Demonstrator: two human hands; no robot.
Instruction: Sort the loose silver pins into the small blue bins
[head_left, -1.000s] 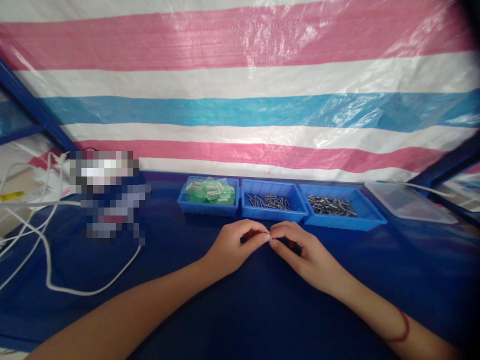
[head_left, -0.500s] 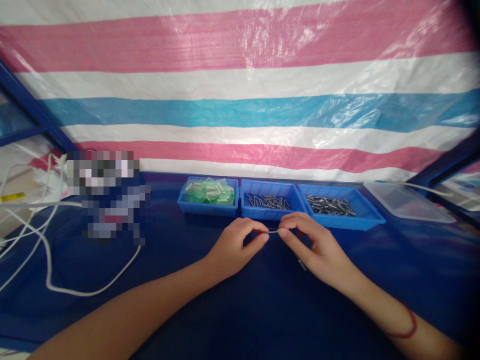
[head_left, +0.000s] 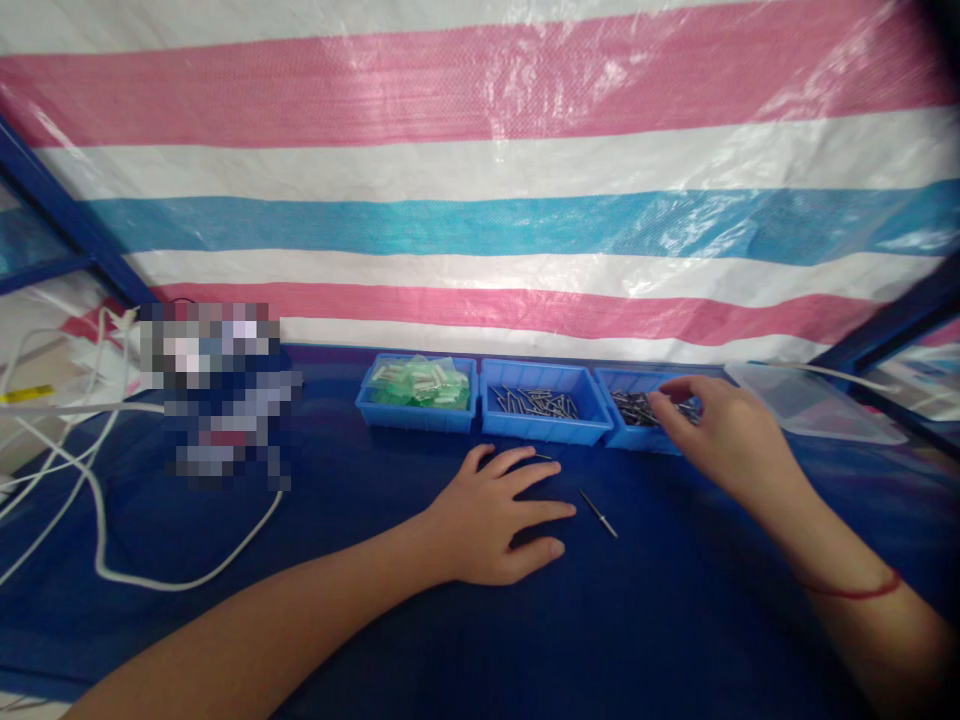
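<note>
My left hand [head_left: 499,515] lies flat on the dark blue table cloth [head_left: 375,600] with its fingers spread. A thin metal pin [head_left: 598,513] lies on the cloth just right of its fingertips. My right hand [head_left: 720,430] reaches over the right blue tray [head_left: 637,440], which holds several metal pins. Its fingertips curl down into the pile; whether they hold a pin I cannot see. The middle blue tray [head_left: 544,428] holds thinner metal pins. The left blue tray [head_left: 416,418] holds small green plastic parts.
A clear plastic lid or tray [head_left: 817,405] sits at the right. White cables [head_left: 97,540] loop over the cloth at the left, beside a blurred-out object [head_left: 217,390]. A striped pink, white and blue tarpaulin [head_left: 480,180] hangs behind the trays.
Both hands were pinched together on a thin pin in front of the trays. Now the left hand has flattened on the cloth, a pin lies beside it, and the right hand has moved to the right tray.
</note>
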